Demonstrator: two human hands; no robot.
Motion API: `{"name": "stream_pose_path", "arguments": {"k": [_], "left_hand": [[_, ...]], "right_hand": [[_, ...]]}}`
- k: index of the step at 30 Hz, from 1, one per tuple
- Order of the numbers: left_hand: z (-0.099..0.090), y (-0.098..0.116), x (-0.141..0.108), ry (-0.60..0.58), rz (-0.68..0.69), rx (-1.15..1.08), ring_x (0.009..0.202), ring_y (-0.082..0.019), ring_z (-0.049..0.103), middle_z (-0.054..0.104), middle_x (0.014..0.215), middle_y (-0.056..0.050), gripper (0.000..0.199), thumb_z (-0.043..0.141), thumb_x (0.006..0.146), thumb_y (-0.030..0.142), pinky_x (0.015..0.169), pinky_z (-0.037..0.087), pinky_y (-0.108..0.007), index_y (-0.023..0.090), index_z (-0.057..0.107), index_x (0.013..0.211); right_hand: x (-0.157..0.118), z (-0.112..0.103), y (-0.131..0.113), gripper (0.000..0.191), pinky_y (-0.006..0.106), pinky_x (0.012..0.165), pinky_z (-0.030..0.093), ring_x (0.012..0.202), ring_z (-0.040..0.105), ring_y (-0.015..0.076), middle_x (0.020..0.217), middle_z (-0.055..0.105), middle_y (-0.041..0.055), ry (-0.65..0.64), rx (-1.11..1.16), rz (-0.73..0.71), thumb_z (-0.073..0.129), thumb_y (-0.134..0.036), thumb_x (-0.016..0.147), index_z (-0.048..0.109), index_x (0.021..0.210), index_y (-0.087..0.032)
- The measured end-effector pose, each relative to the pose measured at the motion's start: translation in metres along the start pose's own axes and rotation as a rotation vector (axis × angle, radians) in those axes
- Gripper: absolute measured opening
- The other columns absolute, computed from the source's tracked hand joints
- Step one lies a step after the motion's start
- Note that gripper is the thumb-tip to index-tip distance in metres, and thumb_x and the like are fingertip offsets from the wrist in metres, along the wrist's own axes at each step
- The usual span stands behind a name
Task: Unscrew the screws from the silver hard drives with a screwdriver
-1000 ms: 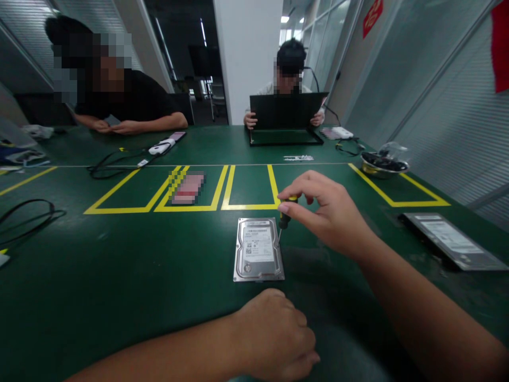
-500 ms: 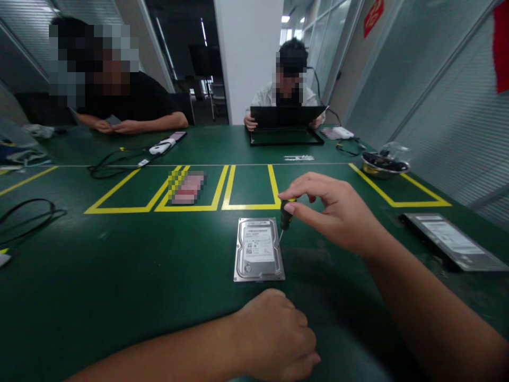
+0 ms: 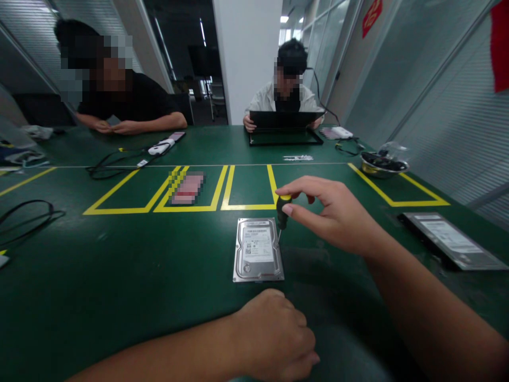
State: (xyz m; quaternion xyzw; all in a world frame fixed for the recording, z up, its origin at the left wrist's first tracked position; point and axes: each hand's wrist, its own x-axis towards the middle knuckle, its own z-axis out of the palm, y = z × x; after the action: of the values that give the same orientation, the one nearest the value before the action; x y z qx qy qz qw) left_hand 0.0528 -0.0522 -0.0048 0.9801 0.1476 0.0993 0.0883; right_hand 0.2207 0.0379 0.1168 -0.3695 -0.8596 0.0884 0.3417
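Observation:
A silver hard drive (image 3: 259, 249) with a white label lies flat on the green table (image 3: 159, 307). My right hand (image 3: 328, 209) holds a short screwdriver (image 3: 283, 212) with a black and yellow handle between thumb and index finger. The screwdriver's tip meets the drive's right edge, and its shaft leans slightly. Just in front of the drive, my left hand (image 3: 278, 334) rests on the table with its fingers curled; whether anything is inside them is hidden.
A second drive (image 3: 453, 241) lies at the right, below a metal bowl (image 3: 384, 165) of dark parts. Yellow tape outlines cross the table, with a pink item (image 3: 187, 188) in one. Two people (image 3: 135, 103) (image 3: 292, 79) sit opposite; cables (image 3: 115, 162) lie at the left.
My right hand has shifted slightly, and the screwdriver now stands at a slightly different angle at the drive's right edge. My left hand has hardly moved. The opposite person's black panel has lowered slightly.

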Motion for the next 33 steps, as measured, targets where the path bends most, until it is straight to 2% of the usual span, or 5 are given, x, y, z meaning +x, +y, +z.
{"name": "stream_pose_path", "arguments": {"k": [4,7,13,22,33], "left_hand": [[0.002,0.000,-0.001,0.006,-0.008,0.003,0.054,-0.015,0.057,0.064,0.063,0.003,0.031,0.061,0.088,0.044,0.050,0.031,-0.034,0.020,0.061,0.068],[0.003,-0.001,-0.002,0.011,0.001,-0.002,0.054,-0.015,0.057,0.065,0.064,0.003,0.030,0.061,0.088,0.043,0.051,0.031,-0.033,0.020,0.061,0.069],[0.002,-0.001,-0.001,0.012,-0.003,0.002,0.053,-0.015,0.056,0.065,0.063,0.004,0.030,0.061,0.088,0.042,0.050,0.031,-0.033,0.021,0.061,0.067],[-0.001,-0.001,0.000,0.020,0.006,0.009,0.054,-0.015,0.058,0.065,0.064,0.004,0.030,0.061,0.088,0.042,0.049,0.030,-0.034,0.020,0.062,0.067],[0.004,-0.001,-0.001,0.043,0.012,0.005,0.053,-0.015,0.056,0.064,0.062,0.004,0.031,0.060,0.088,0.042,0.049,0.028,-0.035,0.021,0.060,0.067]], "right_hand": [[0.000,0.006,0.000,0.022,0.029,0.073,0.046,0.088,0.060,0.0176,0.097,0.068,0.0048,0.072,-0.043,0.019,0.070,-0.033,0.084,0.071,0.101,-0.021],[0.000,0.007,0.000,0.016,0.028,0.071,0.044,0.083,0.060,0.0162,0.091,0.068,0.0037,0.104,-0.041,0.042,0.069,-0.029,0.085,0.071,0.096,-0.019],[0.000,0.007,0.001,0.027,0.028,0.069,0.043,0.081,0.061,0.0149,0.098,0.071,0.0023,0.062,0.015,0.090,0.058,-0.016,0.086,0.069,0.110,-0.019],[0.000,0.010,0.004,0.012,0.027,0.065,0.040,0.078,0.058,0.0139,0.088,0.068,0.0016,0.181,0.010,0.078,0.070,-0.023,0.082,0.069,0.092,-0.017],[0.001,0.013,0.005,0.013,0.027,0.066,0.042,0.082,0.059,0.0146,0.091,0.067,0.0022,0.146,0.051,0.014,0.070,-0.023,0.082,0.068,0.094,-0.017]]}}
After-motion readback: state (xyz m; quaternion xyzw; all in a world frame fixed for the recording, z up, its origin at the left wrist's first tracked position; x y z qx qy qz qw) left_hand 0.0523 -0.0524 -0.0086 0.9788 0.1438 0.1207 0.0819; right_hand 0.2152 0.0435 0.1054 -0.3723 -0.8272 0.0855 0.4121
